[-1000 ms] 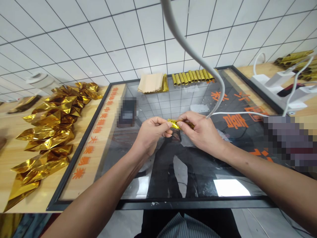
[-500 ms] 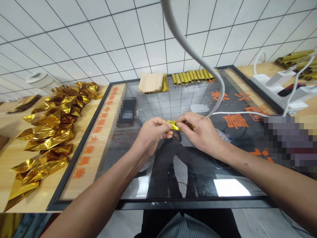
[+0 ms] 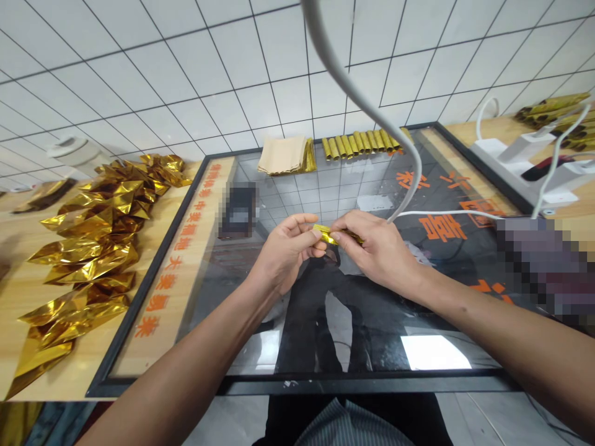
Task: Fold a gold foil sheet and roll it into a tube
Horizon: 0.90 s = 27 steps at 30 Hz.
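A small roll of shiny gold foil paper point(image 3: 325, 235) is held between my two hands above the dark glass panel point(image 3: 297, 204). My left hand point(image 3: 294, 244) pinches its left end between thumb and a finger, with the index finger raised above. The thumb and fingers of my right hand point(image 3: 372, 244) close round the right part and hide much of it. Beyond my hands, a row of gold paper tubes point(image 3: 362, 144) lies along the panel's far edge. Left of that row rests a stack of gold-backed paper sheets point(image 3: 283, 155).
Folded gold foil pieces point(image 3: 97, 229) pile up on the wooden table at left. A power strip point(image 3: 525, 155) with chargers stands at right, near more gold tubes point(image 3: 558, 114). A thick white cable point(image 3: 367, 93) hangs in front of the wall. Two blurred-out items lie on the panel.
The index finger of my left hand has lifted and straightened a little. The foil roll has tilted slightly, while my right hand stays almost in place.
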Each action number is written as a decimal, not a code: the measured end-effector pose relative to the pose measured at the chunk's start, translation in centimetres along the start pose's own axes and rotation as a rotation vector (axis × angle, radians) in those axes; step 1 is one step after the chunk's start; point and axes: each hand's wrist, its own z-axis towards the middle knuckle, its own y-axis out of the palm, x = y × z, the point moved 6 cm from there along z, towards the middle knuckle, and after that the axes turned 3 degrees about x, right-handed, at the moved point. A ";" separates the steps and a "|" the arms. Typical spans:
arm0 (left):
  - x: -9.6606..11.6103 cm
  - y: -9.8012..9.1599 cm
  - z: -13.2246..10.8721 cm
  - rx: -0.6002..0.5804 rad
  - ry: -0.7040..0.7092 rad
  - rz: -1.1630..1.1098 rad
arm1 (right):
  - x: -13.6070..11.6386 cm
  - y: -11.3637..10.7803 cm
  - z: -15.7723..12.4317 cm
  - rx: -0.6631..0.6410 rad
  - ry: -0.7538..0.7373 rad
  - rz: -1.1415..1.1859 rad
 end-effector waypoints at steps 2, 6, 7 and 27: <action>0.3 0.2 -0.1 -0.023 0.023 0.029 | 0.1 -0.3 0.1 0.028 0.032 0.031; 0.8 0.3 -0.2 -0.053 0.081 0.128 | 0.6 -0.4 0.2 0.037 0.113 0.103; 1.0 0.3 -0.2 -0.055 0.104 0.154 | 0.7 -0.3 0.2 0.030 0.135 0.125; 2.1 0.2 -0.4 -0.062 0.272 0.283 | 1.1 0.3 0.0 0.013 0.286 0.398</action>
